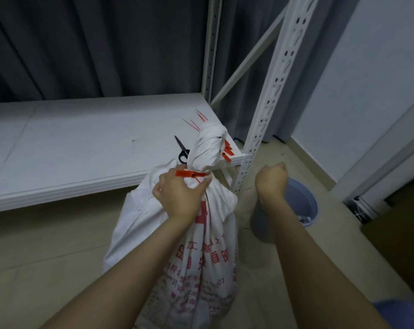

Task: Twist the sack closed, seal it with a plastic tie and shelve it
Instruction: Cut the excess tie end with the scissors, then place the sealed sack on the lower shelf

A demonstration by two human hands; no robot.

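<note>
A white sack (153, 222) with red printing stands on the floor in front of the shelf. Its top is twisted into a tight neck (207, 147). An orange plastic tie (189, 173) is looped around the base of that neck. My left hand (180, 193) grips the sack just under the tie. My right hand (271, 180) is a closed fist to the right of the sack, above the bin; whether it holds anything, I cannot tell. The white shelf board (82, 143) lies right behind the sack.
On the shelf's right end lie black scissors (182, 150), more orange ties (227, 153) and thin red strips (196, 119). A perforated white upright (267, 110) stands at the shelf corner. A blue bin (296, 205) sits on the floor to the right. Dark curtains hang behind.
</note>
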